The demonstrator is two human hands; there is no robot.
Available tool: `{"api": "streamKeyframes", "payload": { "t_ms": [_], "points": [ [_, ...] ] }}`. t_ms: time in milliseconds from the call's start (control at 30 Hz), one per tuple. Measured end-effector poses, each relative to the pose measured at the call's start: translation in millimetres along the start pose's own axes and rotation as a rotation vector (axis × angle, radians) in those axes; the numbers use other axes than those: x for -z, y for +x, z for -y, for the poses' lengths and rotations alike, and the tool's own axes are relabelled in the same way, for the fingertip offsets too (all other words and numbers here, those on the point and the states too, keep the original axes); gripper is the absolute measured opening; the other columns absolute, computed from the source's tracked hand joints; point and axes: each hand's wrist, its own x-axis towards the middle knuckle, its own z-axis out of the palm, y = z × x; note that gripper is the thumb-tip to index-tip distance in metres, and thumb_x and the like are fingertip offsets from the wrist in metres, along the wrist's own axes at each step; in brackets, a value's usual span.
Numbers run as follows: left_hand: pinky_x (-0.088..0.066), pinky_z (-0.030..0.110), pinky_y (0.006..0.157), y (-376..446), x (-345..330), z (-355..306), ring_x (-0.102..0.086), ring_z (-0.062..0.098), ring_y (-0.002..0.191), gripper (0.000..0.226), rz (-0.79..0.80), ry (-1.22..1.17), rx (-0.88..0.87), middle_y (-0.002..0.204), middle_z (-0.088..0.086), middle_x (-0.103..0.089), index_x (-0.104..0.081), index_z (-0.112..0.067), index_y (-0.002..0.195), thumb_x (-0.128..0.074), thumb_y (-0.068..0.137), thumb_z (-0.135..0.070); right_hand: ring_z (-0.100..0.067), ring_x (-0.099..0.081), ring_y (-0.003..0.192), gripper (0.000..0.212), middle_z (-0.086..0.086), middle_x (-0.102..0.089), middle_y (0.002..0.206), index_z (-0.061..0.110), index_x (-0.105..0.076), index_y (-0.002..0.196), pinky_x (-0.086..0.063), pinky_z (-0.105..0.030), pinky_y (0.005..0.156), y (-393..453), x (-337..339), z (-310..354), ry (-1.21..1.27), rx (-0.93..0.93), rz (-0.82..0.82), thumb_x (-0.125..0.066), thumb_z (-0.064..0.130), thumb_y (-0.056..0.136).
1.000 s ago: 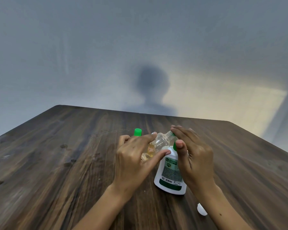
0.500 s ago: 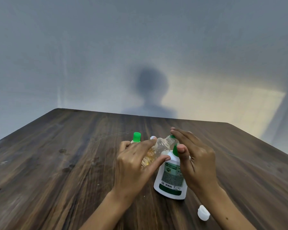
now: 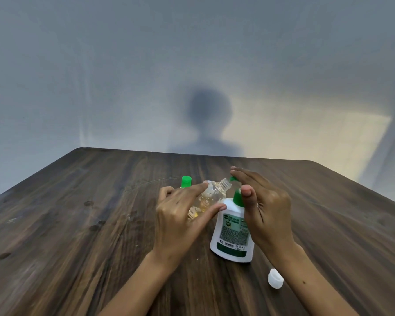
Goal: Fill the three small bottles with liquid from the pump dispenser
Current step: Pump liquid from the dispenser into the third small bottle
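Pump dispenser [image 3: 232,233] stands mid-table [image 3: 78,224], right hand [image 3: 266,206] flat atop it; left hand [image 3: 180,215] pinches a tilted uncapped bottle [image 3: 211,195].

My left hand [image 3: 180,215] holds a clear small bottle [image 3: 211,197] tilted, its open threaded neck just under the green spout of the white pump dispenser [image 3: 232,233]. My right hand [image 3: 262,208] lies flat-fingered on the pump head. A green-capped bottle [image 3: 186,181] stands behind; a white cap [image 3: 275,278] lies on the wooden table [image 3: 78,224].
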Motion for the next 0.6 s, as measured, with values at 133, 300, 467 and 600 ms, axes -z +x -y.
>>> {"api": "streamKeyframes", "payload": {
  "t_ms": [133, 300, 467, 600],
  "points": [
    [-0.037, 0.023, 0.077, 0.9, -0.4, -0.1, -0.067, 0.007, 0.081, 0.046, -0.007, -0.017, 0.008, 0.096, -0.001, -0.075, -0.074, -0.007, 0.099, -0.072, 0.078, -0.047, -0.016, -0.065, 0.103, 0.075, -0.004, -0.07, 0.111, 0.008, -0.072, 0.108, -0.049, -0.025, 0.081, 1.4, -1.2, -0.1, -0.025, -0.006, 0.01, -0.019, 0.06, 0.099],
    [-0.04, 0.025, 0.076, 3.0, -1.0, -1.6, -0.067, 0.007, 0.08, 0.043, -0.025, -0.023, -0.02, 0.095, -0.002, -0.075, -0.074, -0.006, 0.099, -0.073, 0.079, -0.044, -0.013, -0.064, 0.097, 0.071, -0.004, -0.07, 0.109, 0.007, -0.071, 0.108, -0.043, -0.014, 0.078, -2.3, -3.8, 1.8, -0.076, -0.004, 0.039, -0.023, 0.059, 0.098],
    [-0.043, 0.029, 0.075, 0.9, -1.5, -3.5, -0.068, 0.008, 0.082, 0.042, -0.015, -0.037, -0.023, 0.097, -0.002, -0.075, -0.073, -0.007, 0.101, -0.073, 0.08, -0.043, -0.014, -0.063, 0.104, 0.073, -0.004, -0.068, 0.115, 0.007, -0.069, 0.113, -0.047, -0.021, 0.084, -4.3, 1.4, 2.3, -0.078, -0.004, 0.069, -0.023, 0.061, 0.098],
    [-0.042, 0.027, 0.076, 1.9, -1.8, -3.3, -0.067, 0.008, 0.082, 0.041, -0.028, -0.039, -0.021, 0.096, -0.002, -0.075, -0.074, -0.007, 0.1, -0.075, 0.079, -0.042, -0.017, -0.065, 0.104, 0.074, -0.006, -0.068, 0.116, 0.007, -0.07, 0.113, -0.048, -0.023, 0.086, -0.6, 3.0, 3.1, -0.102, 0.011, 0.078, -0.022, 0.061, 0.098]
  ]
}}
